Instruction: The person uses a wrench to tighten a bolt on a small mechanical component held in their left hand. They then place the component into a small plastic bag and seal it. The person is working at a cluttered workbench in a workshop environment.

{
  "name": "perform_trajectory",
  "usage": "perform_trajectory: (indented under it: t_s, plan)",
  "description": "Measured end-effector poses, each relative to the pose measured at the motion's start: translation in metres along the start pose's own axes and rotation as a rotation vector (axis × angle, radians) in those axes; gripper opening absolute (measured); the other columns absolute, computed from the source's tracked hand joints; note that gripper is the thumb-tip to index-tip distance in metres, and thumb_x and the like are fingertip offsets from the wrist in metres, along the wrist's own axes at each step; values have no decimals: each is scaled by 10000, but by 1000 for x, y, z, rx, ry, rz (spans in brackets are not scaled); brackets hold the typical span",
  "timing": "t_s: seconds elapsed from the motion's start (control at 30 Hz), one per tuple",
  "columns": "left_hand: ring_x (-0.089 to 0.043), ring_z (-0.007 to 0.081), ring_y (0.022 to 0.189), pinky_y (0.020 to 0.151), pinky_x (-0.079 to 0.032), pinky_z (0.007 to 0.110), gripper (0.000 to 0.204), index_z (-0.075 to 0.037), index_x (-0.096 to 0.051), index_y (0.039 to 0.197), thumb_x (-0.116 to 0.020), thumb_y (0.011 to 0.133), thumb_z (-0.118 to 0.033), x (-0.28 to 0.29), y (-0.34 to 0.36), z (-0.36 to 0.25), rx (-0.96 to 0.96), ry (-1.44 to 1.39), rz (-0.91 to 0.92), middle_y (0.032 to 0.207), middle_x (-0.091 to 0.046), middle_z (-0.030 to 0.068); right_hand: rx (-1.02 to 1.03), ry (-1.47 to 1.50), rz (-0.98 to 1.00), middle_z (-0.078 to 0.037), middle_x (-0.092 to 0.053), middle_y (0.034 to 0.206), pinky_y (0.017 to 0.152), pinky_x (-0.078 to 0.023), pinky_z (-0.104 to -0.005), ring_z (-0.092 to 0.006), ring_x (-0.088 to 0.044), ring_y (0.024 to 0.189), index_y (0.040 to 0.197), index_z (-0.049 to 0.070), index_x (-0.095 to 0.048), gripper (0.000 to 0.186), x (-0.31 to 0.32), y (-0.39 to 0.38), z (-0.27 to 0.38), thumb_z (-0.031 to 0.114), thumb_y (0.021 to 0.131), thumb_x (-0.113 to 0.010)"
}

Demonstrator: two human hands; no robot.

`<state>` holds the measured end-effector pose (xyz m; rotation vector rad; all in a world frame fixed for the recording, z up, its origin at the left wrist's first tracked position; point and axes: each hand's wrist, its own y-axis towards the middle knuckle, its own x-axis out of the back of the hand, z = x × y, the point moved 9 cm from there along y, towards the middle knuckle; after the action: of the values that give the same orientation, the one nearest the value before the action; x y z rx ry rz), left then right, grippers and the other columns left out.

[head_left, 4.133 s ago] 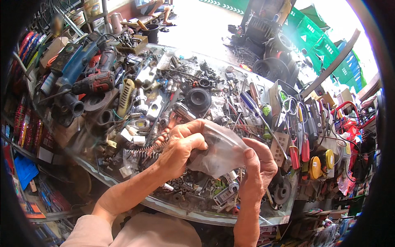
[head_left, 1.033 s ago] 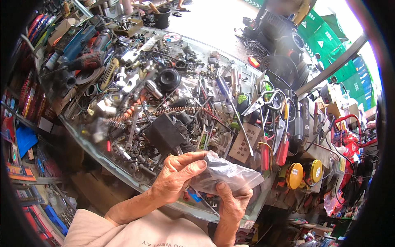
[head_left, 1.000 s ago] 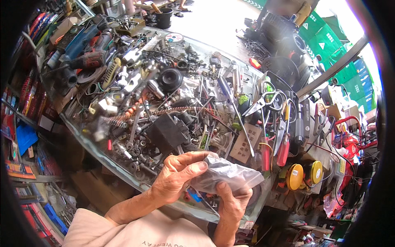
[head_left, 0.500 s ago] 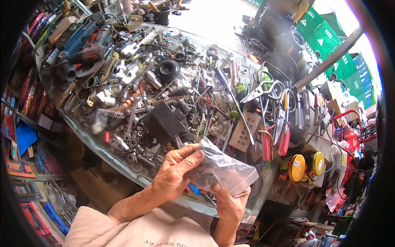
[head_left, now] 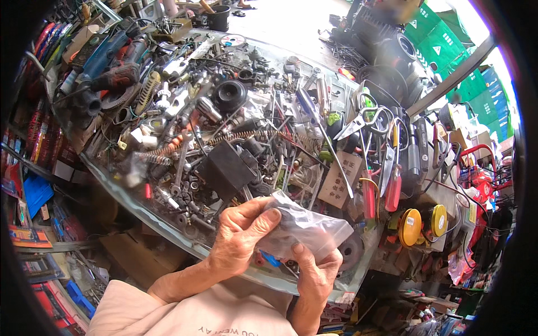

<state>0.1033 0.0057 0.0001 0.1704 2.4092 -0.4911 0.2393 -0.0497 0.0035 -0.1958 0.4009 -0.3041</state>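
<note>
- The left hand (head_left: 241,235) is closed on the near-left end of a small clear plastic bag (head_left: 305,231), thumb on top and fingers curled beneath it.
- The right hand (head_left: 315,275) comes up from below and grips the same bag from underneath, its thumb pressed against the bag's lower face; both hands are clamped on it.
- The bag is held in the air just above the near edge of a glass-topped counter (head_left: 168,224), lying roughly level between the two hands; what is inside it is too dim to tell.
- Just beyond the left hand's knuckles lies a flat black square block (head_left: 224,168), amid loose nuts, bolts and washers.
- Past the bag, a brown cardboard tag (head_left: 341,180) rests near two red-handled screwdrivers (head_left: 381,193).
- To the right of the bag, at the counter's corner, stand two yellow round tape measures (head_left: 423,224) side by side.
- Farther out, coiled rusty metal springs (head_left: 235,137) stretch across the middle of the counter, with a black ribbed rubber cup (head_left: 230,94) beyond them.
- At the far left corner, well apart from the hands, lies a blue and red power drill (head_left: 109,64).
- Grey-handled scissors (head_left: 364,115) lie toward the far right.
</note>
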Motion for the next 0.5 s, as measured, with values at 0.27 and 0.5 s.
perform_trajectory:
  t_s: [0.27,0.5]
  plan:
    - [-616,85,805,718,-503,224,169,0,-644,1034,-600,905,-100,34,3,-35,-2,-119,-80,935,-671,37,40,-140,-63,-67,-635,748,494,-452,-217,-94,-557,573,940,-81,-637,132,-14,3,12,17,852,-648]
    - [-624,94,829,746,-512,239,174,-5,-628,1041,-580,920,-121,48,0,-49,93,-181,-41,947,-667,38,-27,181,20,-68,-613,702,457,-413,-211,-88,-518,525,883,-100,-639,150,-40,5,2,32,814,-662]
